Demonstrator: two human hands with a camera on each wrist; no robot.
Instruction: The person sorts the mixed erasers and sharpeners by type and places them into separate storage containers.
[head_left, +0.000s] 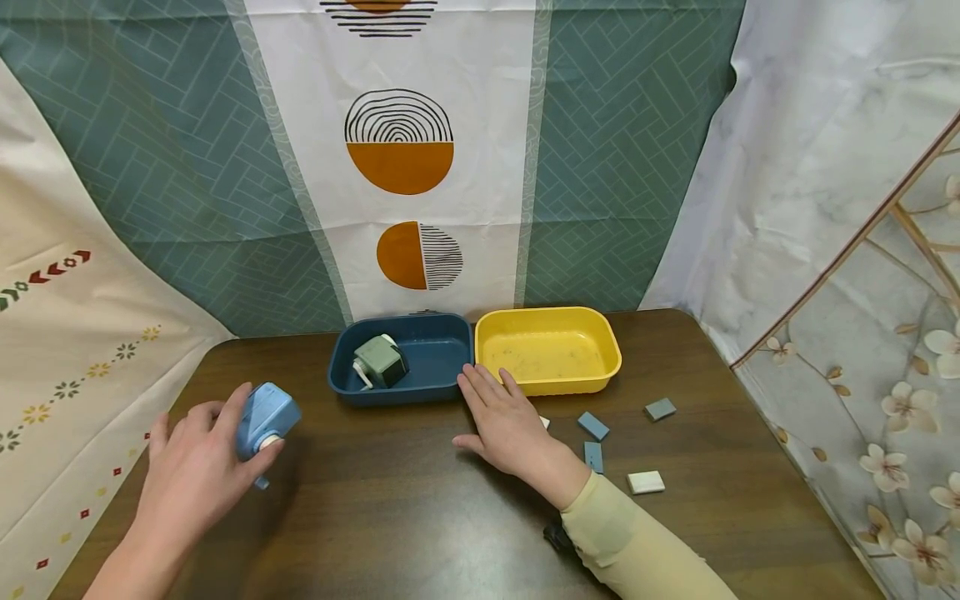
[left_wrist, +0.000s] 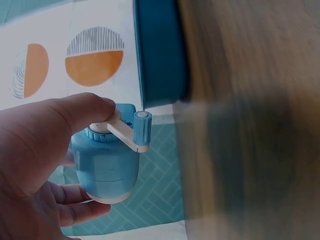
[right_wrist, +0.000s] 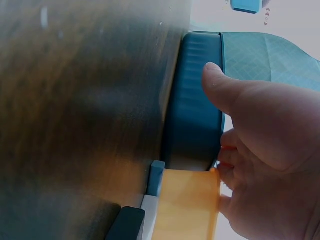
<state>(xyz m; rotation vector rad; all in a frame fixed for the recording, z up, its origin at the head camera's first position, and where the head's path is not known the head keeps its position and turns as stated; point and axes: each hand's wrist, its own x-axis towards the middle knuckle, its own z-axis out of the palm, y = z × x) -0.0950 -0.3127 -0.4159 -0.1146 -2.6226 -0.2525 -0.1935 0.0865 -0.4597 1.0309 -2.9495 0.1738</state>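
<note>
My left hand (head_left: pixel 191 467) grips a blue hand-crank pencil sharpener (head_left: pixel 268 412) above the left of the table. In the left wrist view the thumb lies at the base of its white crank, which ends in a blue knob. My right hand (head_left: pixel 506 421) is palm down with fingers straight, holding nothing. Its fingertips are at the near corners of a dark blue tray (head_left: pixel 405 397) and a yellow tray (head_left: pixel 562 387); contact is unclear. A green crank sharpener (head_left: pixel 380 360) lies in the blue tray's left half.
Right of my right hand lie two small blue blocks (head_left: pixel 593 426), a grey block (head_left: pixel 660 409) and a white block (head_left: pixel 646 482). Another white block (head_left: pixel 545 422) is partly hidden by that hand. Patterned cloth (head_left: pixel 487 167) hangs behind the trays.
</note>
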